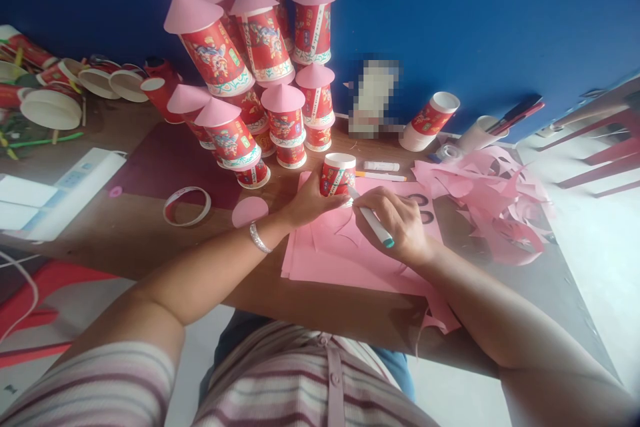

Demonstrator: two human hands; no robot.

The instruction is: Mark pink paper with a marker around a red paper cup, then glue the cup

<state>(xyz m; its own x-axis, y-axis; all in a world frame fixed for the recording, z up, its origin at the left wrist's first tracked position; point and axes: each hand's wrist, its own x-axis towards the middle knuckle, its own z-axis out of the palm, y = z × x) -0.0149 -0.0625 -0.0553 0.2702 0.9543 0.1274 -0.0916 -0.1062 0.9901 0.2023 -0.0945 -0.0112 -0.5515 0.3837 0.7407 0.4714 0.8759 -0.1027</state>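
My left hand (pixel 309 203) is wrapped round a red patterned paper cup (pixel 338 174) that stands upside down on a stack of pink paper sheets (pixel 345 253). My right hand (pixel 397 221) grips a white marker with a green end (pixel 374 223), its tip against the paper at the cup's rim. A silver bracelet (pixel 260 238) sits on my left wrist. A cut pink paper circle (pixel 249 211) lies just left of the sheets.
Behind stands a pile of red cups with pink cone tops (pixel 260 73). A tape roll (pixel 187 206), a glue stick (pixel 381 166), scissors (pixel 423 207), pink paper scraps (pixel 493 203), loose cups (pixel 430 121) and stacked cups at far left (pixel 55 90) lie on the wooden table (pixel 150 240).
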